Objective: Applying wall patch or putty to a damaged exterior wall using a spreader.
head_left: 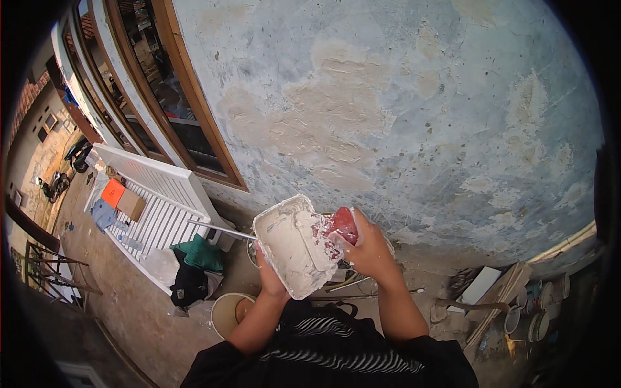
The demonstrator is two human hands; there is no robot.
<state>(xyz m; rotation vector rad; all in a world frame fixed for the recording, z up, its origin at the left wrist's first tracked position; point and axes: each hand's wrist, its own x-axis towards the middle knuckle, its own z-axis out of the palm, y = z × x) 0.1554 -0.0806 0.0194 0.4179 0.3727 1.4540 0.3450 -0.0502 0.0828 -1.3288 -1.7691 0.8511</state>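
My left hand [270,275] grips a white rectangular tub [275,208] from its left side and beneath. Creamy wet putty [284,242] coats the inside of the tub, which is tilted toward me. My right hand [371,251] is closed around a red putty scraper [343,224] smeared with putty, held at the tub's right edge. White smears show on the right fingers. The scraper's blade is mostly hidden by putty and the tub. In front stands a worn blue-grey wall [453,116] with rough beige putty patches [330,123].
A metal rod [220,229] runs behind the tub. Near my left forearm stands a cream bucket [223,317]. A white slatted bench [155,220] carries boxes and cloths below wood-framed windows [200,129]. Planks [498,304] and several paint cans [537,323] lie at the right.
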